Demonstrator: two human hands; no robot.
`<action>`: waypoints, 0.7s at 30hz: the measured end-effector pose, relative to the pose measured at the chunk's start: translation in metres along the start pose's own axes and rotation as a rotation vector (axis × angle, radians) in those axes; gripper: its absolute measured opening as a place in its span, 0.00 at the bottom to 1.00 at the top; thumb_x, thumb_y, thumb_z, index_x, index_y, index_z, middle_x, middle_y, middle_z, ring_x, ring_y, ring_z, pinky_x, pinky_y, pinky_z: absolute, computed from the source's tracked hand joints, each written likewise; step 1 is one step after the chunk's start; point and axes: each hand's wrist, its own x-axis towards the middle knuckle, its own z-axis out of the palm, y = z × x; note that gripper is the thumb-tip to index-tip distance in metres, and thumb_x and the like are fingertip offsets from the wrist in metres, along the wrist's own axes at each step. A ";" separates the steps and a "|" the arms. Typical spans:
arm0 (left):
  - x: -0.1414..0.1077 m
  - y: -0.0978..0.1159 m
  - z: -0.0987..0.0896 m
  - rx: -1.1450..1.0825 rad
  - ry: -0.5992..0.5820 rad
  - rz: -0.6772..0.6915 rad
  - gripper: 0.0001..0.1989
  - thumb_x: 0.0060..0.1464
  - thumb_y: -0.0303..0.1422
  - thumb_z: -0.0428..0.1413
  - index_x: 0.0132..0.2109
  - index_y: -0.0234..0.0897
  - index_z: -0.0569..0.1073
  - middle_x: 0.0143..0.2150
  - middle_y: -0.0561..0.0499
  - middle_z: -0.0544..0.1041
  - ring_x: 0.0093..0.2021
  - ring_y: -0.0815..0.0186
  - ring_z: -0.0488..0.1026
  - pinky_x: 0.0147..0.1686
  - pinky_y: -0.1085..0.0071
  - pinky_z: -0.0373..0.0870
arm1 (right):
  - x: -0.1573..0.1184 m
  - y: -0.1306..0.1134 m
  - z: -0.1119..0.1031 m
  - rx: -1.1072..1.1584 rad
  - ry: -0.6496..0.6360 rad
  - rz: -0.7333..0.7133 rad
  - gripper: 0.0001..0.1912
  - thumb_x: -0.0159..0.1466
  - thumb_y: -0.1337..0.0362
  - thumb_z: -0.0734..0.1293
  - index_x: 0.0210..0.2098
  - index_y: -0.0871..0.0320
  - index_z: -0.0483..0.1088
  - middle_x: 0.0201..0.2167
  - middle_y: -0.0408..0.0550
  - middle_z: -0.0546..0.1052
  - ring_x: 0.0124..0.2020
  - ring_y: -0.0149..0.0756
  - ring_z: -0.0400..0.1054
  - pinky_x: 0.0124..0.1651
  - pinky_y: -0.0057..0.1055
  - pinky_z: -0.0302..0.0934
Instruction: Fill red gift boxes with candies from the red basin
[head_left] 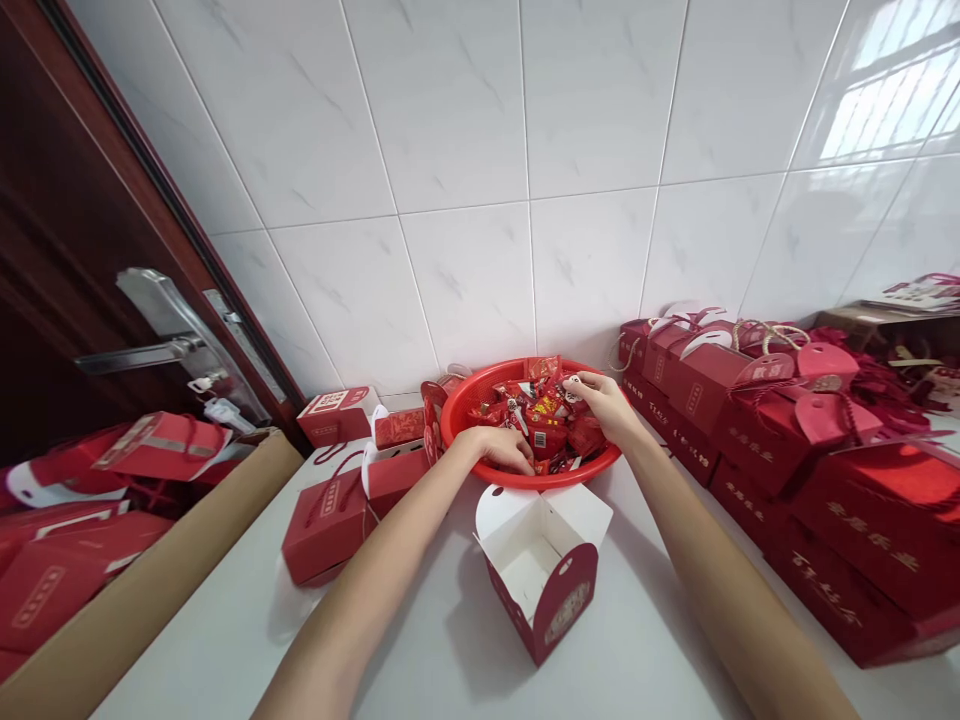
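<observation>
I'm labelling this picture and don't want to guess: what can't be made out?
- Head view: what, if anything, the left hand grips; fingers and red packets hide it.
- Head view: the floor of the red basket, under packets.
- Head view: the packets' fine print, too small.
- Head view: the rest of the cardboard carton, cut off at the left edge.
</observation>
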 end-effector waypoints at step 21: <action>-0.005 -0.010 0.001 -0.682 0.487 0.261 0.15 0.45 0.34 0.69 0.39 0.31 0.77 0.27 0.52 0.77 0.24 0.68 0.74 0.29 0.71 0.70 | 0.002 0.003 -0.002 -0.058 0.000 -0.028 0.21 0.48 0.48 0.75 0.28 0.58 0.71 0.28 0.44 0.73 0.32 0.35 0.69 0.34 0.30 0.65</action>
